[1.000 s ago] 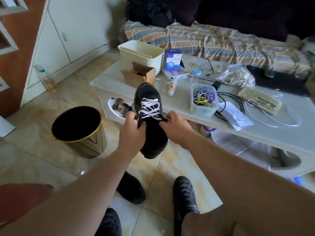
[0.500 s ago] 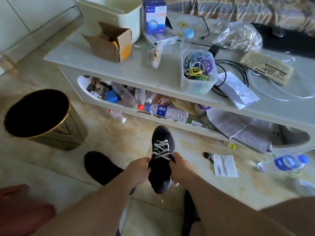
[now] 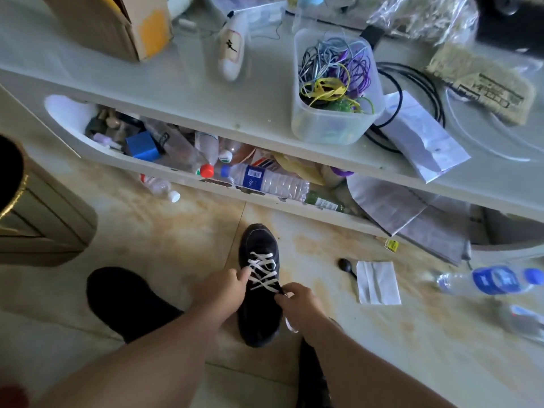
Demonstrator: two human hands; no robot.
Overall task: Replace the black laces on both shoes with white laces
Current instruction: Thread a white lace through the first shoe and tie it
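A black shoe (image 3: 259, 313) with white laces (image 3: 263, 273) crossed over its tongue sits low over the tiled floor, toe pointing away from me. My left hand (image 3: 222, 290) grips the shoe's left side, fingers pinching at the laces. My right hand (image 3: 300, 301) pinches the white lace end at the shoe's right side near the top eyelets. A loop of white lace (image 3: 291, 326) hangs below my right wrist. A second black shoe (image 3: 126, 301) lies on the floor to the left. Whether that one has laces is hidden.
A low white table (image 3: 206, 101) stands ahead, carrying a tub of coloured cords (image 3: 335, 89) and a cardboard box (image 3: 117, 28); its lower shelf holds plastic bottles (image 3: 265, 181). A dark bin (image 3: 32, 207) stands at the left. A folded tissue (image 3: 378, 282) and another bottle (image 3: 494, 279) lie on the floor at right.
The shoe came down from table height to just over the floor, both hands staying on it. My view tilted down and closer to the table's lower shelf.
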